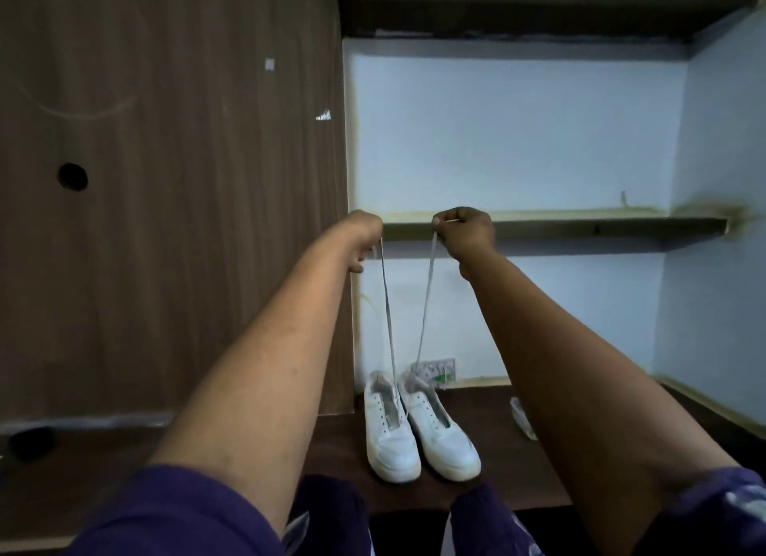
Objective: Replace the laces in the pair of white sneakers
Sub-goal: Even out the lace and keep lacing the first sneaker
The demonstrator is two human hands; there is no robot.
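Note:
Two white sneakers stand side by side on a dark wooden surface, the left sneaker (389,435) and the right sneaker (441,433), toes toward me. A white lace (425,306) runs up from the shoes in two long strands. My left hand (364,240) holds the left strand high above the shoes. My right hand (464,232) pinches the right strand at the same height. Both arms are stretched forward and up. Which shoe's eyelets the lace passes through I cannot tell.
A brown wooden panel (166,182) fills the left. Dark shelves (580,228) cross a pale wall behind my hands. A small white object (522,416) lies on the surface at the right, partly behind my right arm. A printed packet (435,371) leans behind the shoes.

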